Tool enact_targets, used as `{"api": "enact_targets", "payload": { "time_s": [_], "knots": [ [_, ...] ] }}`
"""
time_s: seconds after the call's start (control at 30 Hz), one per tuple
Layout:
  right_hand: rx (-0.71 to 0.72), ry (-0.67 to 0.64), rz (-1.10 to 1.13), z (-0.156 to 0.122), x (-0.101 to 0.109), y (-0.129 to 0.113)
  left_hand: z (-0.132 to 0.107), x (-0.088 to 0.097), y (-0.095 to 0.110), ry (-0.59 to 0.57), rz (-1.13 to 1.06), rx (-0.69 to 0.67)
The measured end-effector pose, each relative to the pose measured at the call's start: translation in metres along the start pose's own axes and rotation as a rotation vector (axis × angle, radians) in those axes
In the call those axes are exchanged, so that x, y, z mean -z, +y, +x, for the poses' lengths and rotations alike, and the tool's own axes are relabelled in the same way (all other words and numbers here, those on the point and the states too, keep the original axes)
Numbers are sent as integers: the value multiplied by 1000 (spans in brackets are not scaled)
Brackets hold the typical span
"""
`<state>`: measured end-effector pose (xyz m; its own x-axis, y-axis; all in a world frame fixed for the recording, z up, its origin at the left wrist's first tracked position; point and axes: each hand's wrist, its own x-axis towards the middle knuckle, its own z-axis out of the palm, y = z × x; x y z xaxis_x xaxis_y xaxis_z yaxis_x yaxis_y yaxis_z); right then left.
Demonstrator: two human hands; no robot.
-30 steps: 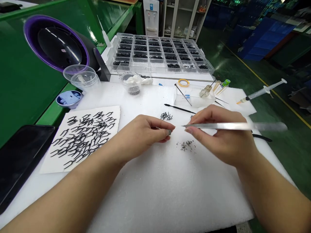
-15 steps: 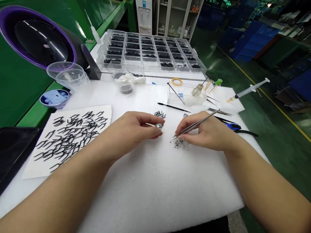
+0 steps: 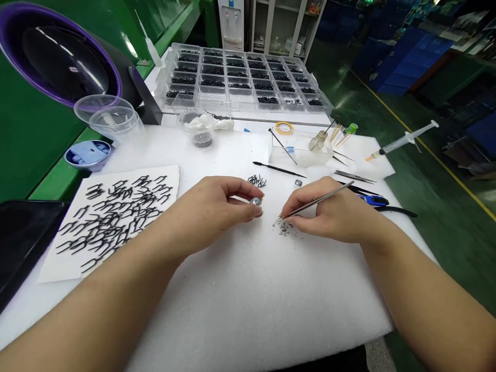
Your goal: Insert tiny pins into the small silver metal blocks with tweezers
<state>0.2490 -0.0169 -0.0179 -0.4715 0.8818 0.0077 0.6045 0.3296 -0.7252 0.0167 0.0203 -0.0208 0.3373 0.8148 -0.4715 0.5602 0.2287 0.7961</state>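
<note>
My left hand point(image 3: 217, 206) pinches a small round metal part point(image 3: 256, 201) between thumb and fingertips, just above the white foam mat point(image 3: 248, 289). My right hand point(image 3: 329, 212) grips metal tweezers point(image 3: 315, 200), whose tips point down-left at a scatter of tiny dark specks point(image 3: 287, 229) on the mat. A small heap of black pieces point(image 3: 256, 181) lies just beyond my left fingers. Another small metal part point(image 3: 298, 183) rests on the mat near my right hand.
A paper sheet with several black forked pieces point(image 3: 116, 214) lies at left. A clear compartment box point(image 3: 244, 77), plastic cups point(image 3: 112, 116), a magnifier lamp point(image 3: 58, 57), a clear tray point(image 3: 298, 152), a syringe point(image 3: 403, 140), spare tweezers point(image 3: 354, 177) and cutters point(image 3: 380, 204) ring the mat.
The right hand swung the tweezers from level, pointing left, down to the dark specks on the mat. The left hand keeps its pinch on the small part.
</note>
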Motion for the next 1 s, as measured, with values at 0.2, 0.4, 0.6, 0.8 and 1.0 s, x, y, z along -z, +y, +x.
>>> {"api": "enact_targets", "payload": {
  "time_s": [0.2,0.4,0.6,0.8,1.0],
  "knots": [
    [-8,-3,18,1,1,0,0,-1,2,15,53,-1],
    [-27,-2,5,1,0,-2,0,-2,0,44,114,-4],
    [-55,-8,9,2,1,-2,2,-5,-3,14,135,-39],
    [-97,59,74,-2,2,-1,0,-10,-2,38,160,-105],
    [-129,258,172,-3,-16,-15,-5,-15,2,23,110,-83]
  ]
}}
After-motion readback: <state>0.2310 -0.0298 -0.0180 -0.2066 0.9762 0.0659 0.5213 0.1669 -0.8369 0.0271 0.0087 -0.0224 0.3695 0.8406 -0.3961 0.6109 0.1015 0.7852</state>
